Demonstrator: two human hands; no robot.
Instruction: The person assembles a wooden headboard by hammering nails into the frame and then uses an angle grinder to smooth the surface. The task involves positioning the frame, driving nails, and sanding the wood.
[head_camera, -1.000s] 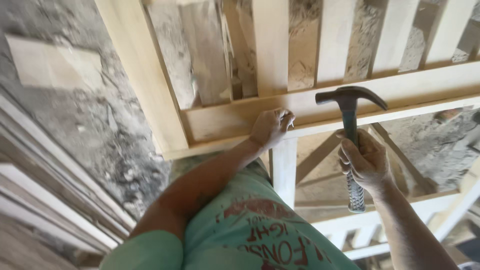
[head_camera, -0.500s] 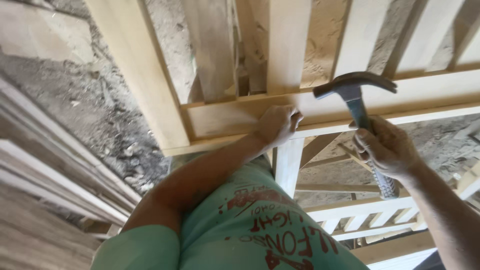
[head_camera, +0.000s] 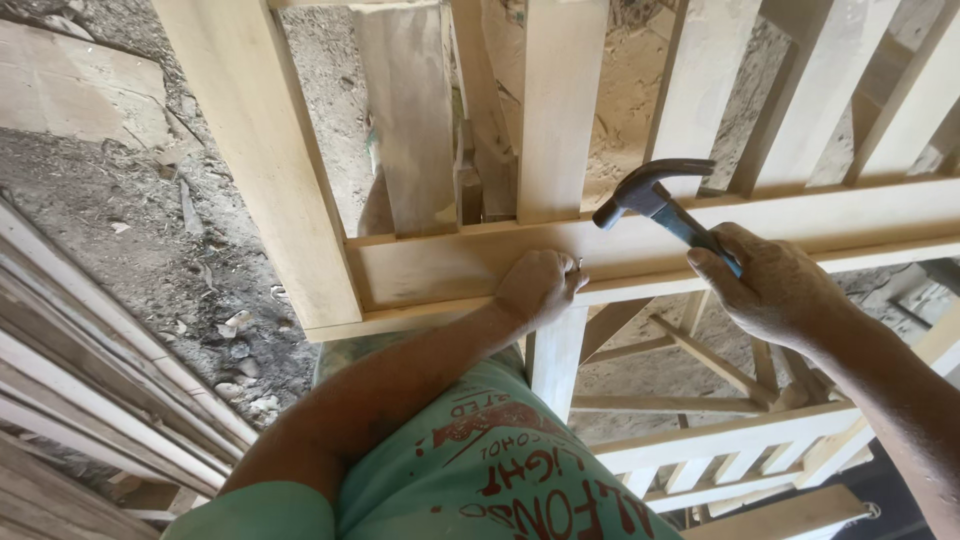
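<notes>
Right hand grip closed around hammer, left hand fisted on wooden rail

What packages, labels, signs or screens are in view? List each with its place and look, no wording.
No packages, signs or screens.
Shirt print: red lettering on the person's pale green shirt, bottom centre, below the left hand.
</notes>
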